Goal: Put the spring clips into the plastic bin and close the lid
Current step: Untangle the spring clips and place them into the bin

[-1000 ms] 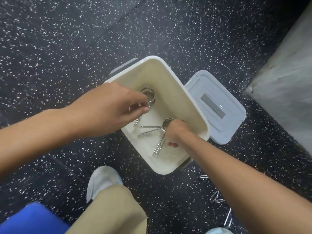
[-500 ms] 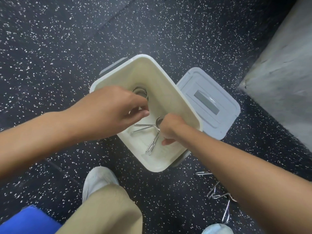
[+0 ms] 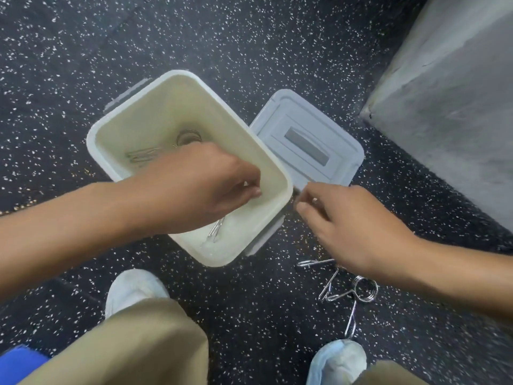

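Steel spring clips (image 3: 191,136) lie at the bottom of the cream plastic bin (image 3: 266,162) on the speckled floor (image 3: 249,37) — one coil toward 12 o'clock, wire legs showing near 6 o'clock. More clips on the floor (image 3: 358,290) sit well apart at 4 o'clock from the bin. The grey lid (image 3: 327,129) lies off, just beside the bin at 3 o'clock. The left hand (image 3: 200,187) hovers over the bin, fingers curled, thumb to fingertips — whether it pinches anything I cannot tell. The right hand (image 3: 352,226) is outside the rim, fingers loosely bent, holding nothing visible
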`<state>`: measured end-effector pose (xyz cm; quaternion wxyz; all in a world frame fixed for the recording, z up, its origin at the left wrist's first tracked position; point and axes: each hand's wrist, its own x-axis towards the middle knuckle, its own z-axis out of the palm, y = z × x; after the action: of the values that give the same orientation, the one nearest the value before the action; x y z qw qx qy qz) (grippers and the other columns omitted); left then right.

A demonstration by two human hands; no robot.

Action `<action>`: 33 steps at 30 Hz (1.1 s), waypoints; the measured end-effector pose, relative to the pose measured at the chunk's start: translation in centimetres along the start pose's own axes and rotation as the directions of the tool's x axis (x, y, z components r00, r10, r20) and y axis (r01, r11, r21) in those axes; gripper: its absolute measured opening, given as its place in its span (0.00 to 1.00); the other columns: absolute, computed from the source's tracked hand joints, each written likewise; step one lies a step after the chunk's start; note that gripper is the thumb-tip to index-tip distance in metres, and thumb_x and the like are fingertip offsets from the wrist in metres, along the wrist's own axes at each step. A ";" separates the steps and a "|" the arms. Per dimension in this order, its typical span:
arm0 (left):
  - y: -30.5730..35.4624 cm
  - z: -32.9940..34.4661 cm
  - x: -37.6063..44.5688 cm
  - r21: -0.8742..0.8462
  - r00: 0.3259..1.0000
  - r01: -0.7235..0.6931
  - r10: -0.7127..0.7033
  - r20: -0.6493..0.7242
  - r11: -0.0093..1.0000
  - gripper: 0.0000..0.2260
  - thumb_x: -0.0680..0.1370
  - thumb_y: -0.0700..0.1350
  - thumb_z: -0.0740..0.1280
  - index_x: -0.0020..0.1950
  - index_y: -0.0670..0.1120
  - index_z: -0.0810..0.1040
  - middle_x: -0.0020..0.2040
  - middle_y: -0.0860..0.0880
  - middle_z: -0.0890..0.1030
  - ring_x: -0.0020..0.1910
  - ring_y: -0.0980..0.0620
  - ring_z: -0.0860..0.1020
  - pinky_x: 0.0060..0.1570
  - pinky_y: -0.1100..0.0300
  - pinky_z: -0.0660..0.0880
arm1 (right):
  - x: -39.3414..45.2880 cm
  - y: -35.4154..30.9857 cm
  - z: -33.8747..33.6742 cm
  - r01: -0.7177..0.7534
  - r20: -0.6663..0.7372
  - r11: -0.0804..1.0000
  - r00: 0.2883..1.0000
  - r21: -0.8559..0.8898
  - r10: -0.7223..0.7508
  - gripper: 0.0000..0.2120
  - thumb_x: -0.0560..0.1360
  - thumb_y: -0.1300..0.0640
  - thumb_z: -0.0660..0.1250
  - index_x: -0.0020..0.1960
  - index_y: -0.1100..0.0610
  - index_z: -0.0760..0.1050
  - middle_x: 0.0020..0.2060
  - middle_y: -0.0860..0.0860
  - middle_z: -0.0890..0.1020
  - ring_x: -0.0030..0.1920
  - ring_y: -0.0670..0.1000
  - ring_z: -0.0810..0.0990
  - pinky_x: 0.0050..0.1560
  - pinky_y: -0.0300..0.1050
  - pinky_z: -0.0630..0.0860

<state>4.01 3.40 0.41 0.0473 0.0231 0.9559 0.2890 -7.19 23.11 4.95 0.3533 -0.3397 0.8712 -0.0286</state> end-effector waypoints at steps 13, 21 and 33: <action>8.6 7.7 6.4 0.061 0.956 -0.181 0.161 0.244 0.982 0.15 0.82 0.59 0.54 0.51 0.54 0.77 0.43 0.54 0.82 0.41 0.51 0.79 0.35 0.56 0.69 | -5.8 17.8 2.7 -0.350 -0.033 0.931 0.934 0.105 0.355 0.10 0.82 0.49 0.61 0.50 0.50 0.81 0.37 0.43 0.83 0.39 0.44 0.80 0.40 0.46 0.74; 11.4 15.3 8.9 0.138 0.856 -0.274 0.176 0.486 0.952 0.10 0.83 0.54 0.57 0.49 0.48 0.68 0.42 0.48 0.79 0.41 0.42 0.80 0.38 0.52 0.77 | -6.8 22.5 12.0 -0.452 0.065 0.855 0.890 0.255 0.451 0.06 0.81 0.51 0.64 0.48 0.50 0.77 0.35 0.47 0.83 0.37 0.48 0.81 0.41 0.48 0.78; 12.7 23.4 12.3 0.308 0.840 -0.274 0.071 0.539 0.911 0.08 0.81 0.43 0.59 0.60 0.46 0.72 0.40 0.48 0.72 0.36 0.41 0.75 0.32 0.53 0.67 | -7.5 23.2 18.0 -0.367 -0.048 0.924 0.926 0.104 0.373 0.13 0.80 0.49 0.63 0.61 0.54 0.74 0.56 0.49 0.72 0.52 0.53 0.78 0.44 0.48 0.75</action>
<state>-5.61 27.74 -12.91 0.2697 0.1958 0.9387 0.0885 -5.08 48.91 -10.73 0.3386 -0.1510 0.9286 -0.0134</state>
